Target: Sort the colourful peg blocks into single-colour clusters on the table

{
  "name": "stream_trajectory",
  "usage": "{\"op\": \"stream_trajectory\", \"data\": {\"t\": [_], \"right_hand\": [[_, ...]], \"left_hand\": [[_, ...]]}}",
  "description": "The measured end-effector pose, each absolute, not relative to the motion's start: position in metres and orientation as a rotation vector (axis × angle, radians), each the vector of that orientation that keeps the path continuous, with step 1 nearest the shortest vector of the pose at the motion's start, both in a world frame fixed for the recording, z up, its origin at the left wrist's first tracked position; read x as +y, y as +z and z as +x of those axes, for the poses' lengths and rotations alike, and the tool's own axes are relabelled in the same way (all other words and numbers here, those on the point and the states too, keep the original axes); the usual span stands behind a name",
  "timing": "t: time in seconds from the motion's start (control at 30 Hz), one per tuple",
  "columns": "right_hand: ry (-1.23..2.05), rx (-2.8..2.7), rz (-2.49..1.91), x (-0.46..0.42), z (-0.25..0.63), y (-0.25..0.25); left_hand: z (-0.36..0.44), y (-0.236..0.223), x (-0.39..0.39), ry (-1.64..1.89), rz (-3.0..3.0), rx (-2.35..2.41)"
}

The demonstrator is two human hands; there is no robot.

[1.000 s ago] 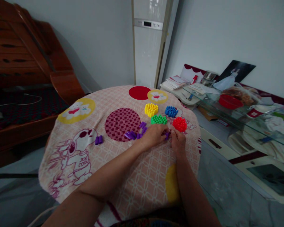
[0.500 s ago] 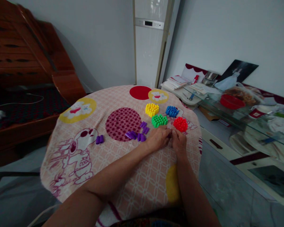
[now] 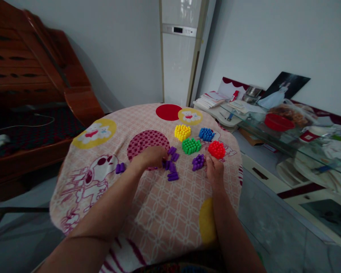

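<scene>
Right grip (image 3: 215, 169) beside a small, knobby purple cluster (image 3: 198, 162)

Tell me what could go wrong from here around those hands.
The right hand is at the edge of the purple cluster; a nudge might topple it. The red cluster, just beyond that hand, could get bumped. The left hand, beside loose purple pieces, might scatter them.
</scene>
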State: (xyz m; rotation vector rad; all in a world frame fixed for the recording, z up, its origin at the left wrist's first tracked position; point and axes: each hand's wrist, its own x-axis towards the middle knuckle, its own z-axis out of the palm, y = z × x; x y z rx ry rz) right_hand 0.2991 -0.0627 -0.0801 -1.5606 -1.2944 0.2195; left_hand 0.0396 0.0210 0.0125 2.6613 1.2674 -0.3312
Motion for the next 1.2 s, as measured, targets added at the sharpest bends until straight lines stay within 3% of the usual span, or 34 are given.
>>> {"op": "stream_trajectory", "data": {"t": [0.13,0.3,0.53,0.77,1.2], "right_hand": [[0.245,-1.296,-1.572,-0.063,0.299,-0.079],[0.203,-1.313,-1.559,-0.063,0.299,-0.078],[0.196,-1.316,-1.583,-0.064,0.298,-0.077],[0.236,-1.311,-1.578,-0.065,0.297,-0.075],[0.23,-1.319,-1.57,-0.066,0.298,-0.076]], "left_hand": [[0.03,0.013,0.027,-0.194,2.653,1.265],[0.037,0.02,0.032,0.326,2.502,1.197],[0.096,-0.017,0.009,0.697,2.103,1.118],[0.12,-0.042,0.003,0.738,2.109,1.331],[0.122,-0.044,-0.002,0.469,2.172,1.077]]}}
